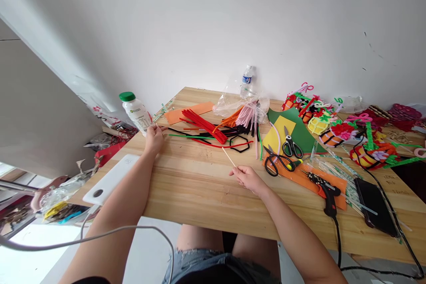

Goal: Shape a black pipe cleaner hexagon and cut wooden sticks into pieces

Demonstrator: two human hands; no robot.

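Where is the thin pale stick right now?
In the head view, the thin pale stick is near mid-picture, in the right hand, just below the red bundle.

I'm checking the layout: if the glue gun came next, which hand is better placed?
Probably the right hand: it is nearer the glue gun, though it holds a thin pale stick. The left hand is farther off, near the white bottle.

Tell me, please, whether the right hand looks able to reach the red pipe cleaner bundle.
Probably yes: the red bundle lies uncovered ahead of the right hand, though its fingers hold a thin stick.
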